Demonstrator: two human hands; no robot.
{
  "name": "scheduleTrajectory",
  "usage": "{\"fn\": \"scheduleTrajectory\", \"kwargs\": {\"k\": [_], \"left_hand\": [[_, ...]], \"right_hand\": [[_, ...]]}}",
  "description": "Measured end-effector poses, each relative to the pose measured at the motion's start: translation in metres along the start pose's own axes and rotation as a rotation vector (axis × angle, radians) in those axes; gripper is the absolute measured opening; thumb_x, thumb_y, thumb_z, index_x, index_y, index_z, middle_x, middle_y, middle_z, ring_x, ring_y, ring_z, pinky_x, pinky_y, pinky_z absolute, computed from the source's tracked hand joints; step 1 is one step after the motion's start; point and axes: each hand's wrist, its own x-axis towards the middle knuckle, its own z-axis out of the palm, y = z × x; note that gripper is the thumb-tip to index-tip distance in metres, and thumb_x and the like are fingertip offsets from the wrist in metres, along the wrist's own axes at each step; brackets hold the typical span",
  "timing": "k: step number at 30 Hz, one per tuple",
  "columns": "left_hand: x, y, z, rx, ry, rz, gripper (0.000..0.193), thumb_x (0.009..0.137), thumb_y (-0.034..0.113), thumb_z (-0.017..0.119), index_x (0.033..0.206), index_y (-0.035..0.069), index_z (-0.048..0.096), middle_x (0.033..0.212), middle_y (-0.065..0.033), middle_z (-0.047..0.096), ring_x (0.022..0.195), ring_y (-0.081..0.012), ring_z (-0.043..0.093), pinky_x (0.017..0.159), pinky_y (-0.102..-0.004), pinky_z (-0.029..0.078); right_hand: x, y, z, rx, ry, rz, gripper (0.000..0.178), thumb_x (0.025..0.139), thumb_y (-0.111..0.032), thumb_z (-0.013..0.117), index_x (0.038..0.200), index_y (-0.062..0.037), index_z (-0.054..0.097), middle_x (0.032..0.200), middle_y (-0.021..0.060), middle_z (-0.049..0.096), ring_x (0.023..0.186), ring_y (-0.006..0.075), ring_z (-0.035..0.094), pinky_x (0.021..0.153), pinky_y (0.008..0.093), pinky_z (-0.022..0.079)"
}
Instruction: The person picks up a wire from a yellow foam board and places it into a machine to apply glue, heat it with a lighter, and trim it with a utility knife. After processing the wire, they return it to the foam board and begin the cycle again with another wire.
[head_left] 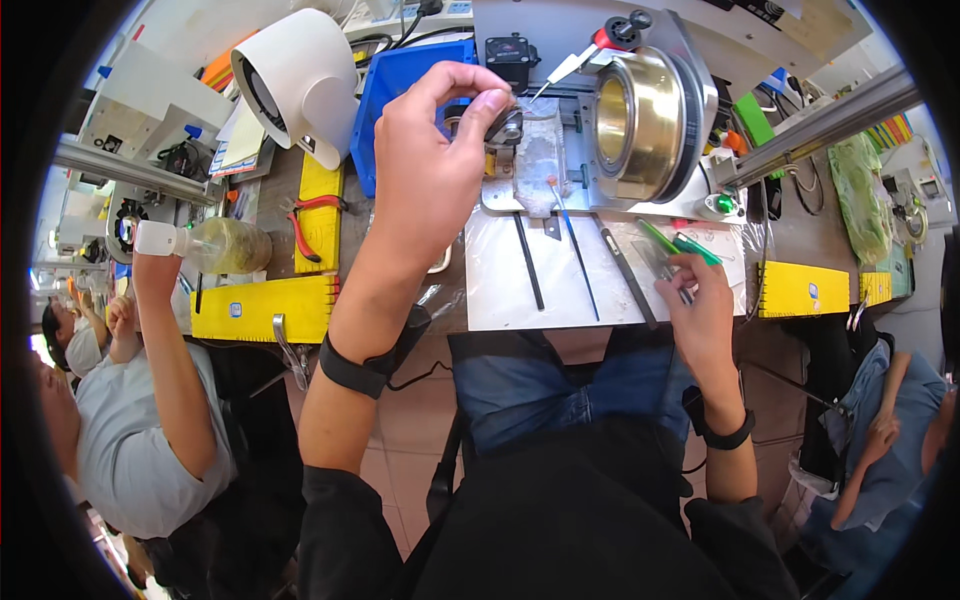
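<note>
My left hand (435, 150) is raised over the bench, thumb and forefinger pinched together at a small dark metal part (510, 128) on the fixture. What sits between those fingertips is hidden. Lower and to the right, my right hand (700, 315) has its fingers curled above the white sheet (500, 285), around a small silvery piece that I cannot make out. Green pens (660, 238) lie just beyond it. A grey-stained pad (540, 160) lies on the fixture, beside a large brass ring (625, 125) on an upright plate. A thin blue brush (575, 250) rests with its tip on the pad.
Dark rods (528, 262) lie on the sheet. Left stand a blue bin (385, 150), a white lamp-like device (300, 80), red-handled pliers (305, 225) and a bottle (230, 247). Yellow strips (265, 308) line the bench edge. Co-workers (150, 420) sit on both sides.
</note>
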Motion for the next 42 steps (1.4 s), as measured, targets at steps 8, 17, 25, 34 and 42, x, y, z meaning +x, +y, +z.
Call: {"fn": "scheduleTrajectory", "kwargs": {"k": [8,17,25,34,42], "left_hand": [[0.001,-0.004,-0.001,0.003,0.01,0.039,0.005,0.084,0.006,0.065,0.087,0.002,0.067,0.081,-0.0093,0.071,0.078,-0.0212,0.068,0.072,-0.0294,0.049],[-0.005,-0.004,0.001,0.056,0.079,0.047,0.005,0.082,0.01,0.068,0.084,0.007,0.069,0.08,-0.0076,0.071,0.076,-0.0244,0.066,0.075,-0.0329,0.046],[-0.008,0.003,-0.001,0.192,0.069,0.145,0.006,0.087,0.002,0.065,0.09,-0.003,0.066,0.083,-0.0069,0.07,0.081,-0.0113,0.066,0.077,-0.0232,0.05],[0.002,0.008,0.001,0.117,0.005,0.1,0.006,0.086,0.001,0.065,0.09,-0.003,0.066,0.084,-0.0068,0.07,0.081,-0.0114,0.066,0.078,-0.0235,0.05],[0.01,0.011,-0.004,0.33,0.038,0.259,0.002,0.076,0.0,0.064,0.077,0.001,0.065,0.073,-0.0105,0.065,0.073,-0.0267,0.06,0.076,-0.0341,0.044]], "right_hand": [[-0.001,-0.003,0.004,-0.284,0.155,-0.178,0.017,0.081,-0.011,0.071,0.093,-0.0012,0.065,0.085,0.0113,0.061,0.089,0.03,0.054,0.08,0.0399,0.043],[-0.002,-0.006,0.003,-0.081,0.019,-0.132,0.015,0.081,-0.005,0.068,0.095,0.0,0.065,0.086,0.0125,0.059,0.087,0.0302,0.054,0.078,0.0405,0.044],[-0.006,-0.09,-0.009,0.257,0.12,-0.575,0.04,0.079,0.008,0.061,0.119,0.0008,0.062,0.1,0.0135,0.061,0.07,0.0246,0.062,0.06,0.0297,0.049],[0.044,-0.149,0.011,0.116,0.314,-0.626,0.03,0.081,-0.001,0.068,0.111,0.0026,0.067,0.097,0.0175,0.069,0.08,0.0247,0.068,0.074,0.03,0.052],[0.059,-0.151,0.022,0.174,0.394,-0.615,0.023,0.078,-0.002,0.072,0.101,0.0017,0.071,0.089,0.0174,0.072,0.078,0.0215,0.071,0.073,0.0278,0.052]]}}
